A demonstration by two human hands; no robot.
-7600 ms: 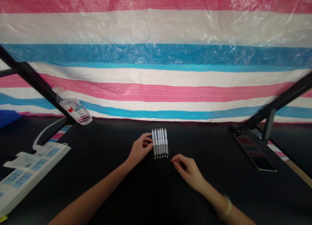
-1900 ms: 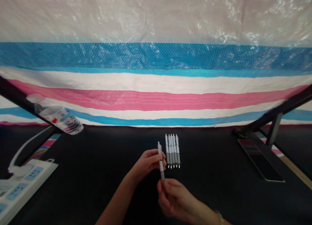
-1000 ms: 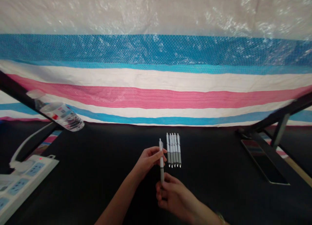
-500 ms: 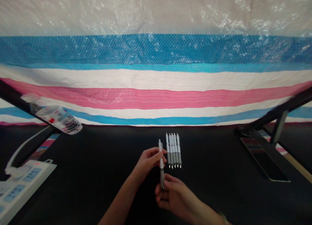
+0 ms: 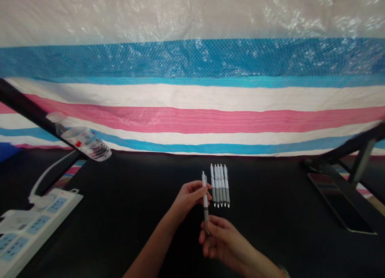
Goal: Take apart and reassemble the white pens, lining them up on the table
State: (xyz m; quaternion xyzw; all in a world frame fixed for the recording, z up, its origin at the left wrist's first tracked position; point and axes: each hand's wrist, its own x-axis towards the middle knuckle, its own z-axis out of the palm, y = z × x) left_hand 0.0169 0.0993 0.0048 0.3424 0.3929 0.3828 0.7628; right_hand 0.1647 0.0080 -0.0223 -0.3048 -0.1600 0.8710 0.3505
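A white pen with a grey grip stands almost upright between my hands. My left hand is shut around its upper barrel. My right hand pinches its lower grey end, with the tip hidden in my fingers. Just to the right of my left hand, several matching white-and-grey pens lie side by side in a tight row on the black table. Their metal tips point toward me, and neither hand touches them.
A smartphone lies face up at the right. A white power strip with its cable sits at the left. A clear plastic bottle rests by a black frame bar, in front of a striped tarp.
Earlier, my hands lay empty beside the row; now they hold one pen upright off the table. Over the last moments, the whole scene has shifted slightly right in view.
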